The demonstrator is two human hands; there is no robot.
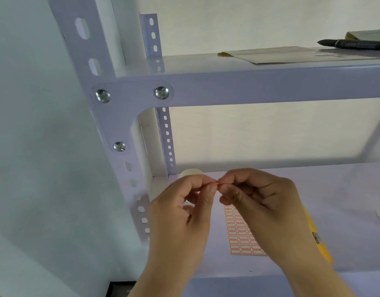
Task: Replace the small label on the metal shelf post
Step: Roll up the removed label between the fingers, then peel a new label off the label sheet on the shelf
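Lower shelf (345, 221) carries a sheet of red-bordered labels (241, 234), partly hidden under the hands, and a roll of tape (190, 173) at the back corner. Left hand (182, 213) and right hand (261, 202) meet fingertip to fingertip above the sheet, both pinched on something tiny, likely a small label (217, 183), too small to confirm. Front shelf post (129, 168) stands just left of the hands, slotted face bare. Upper shelf (249, 86) holds papers and a dark pen-like object (351, 44).
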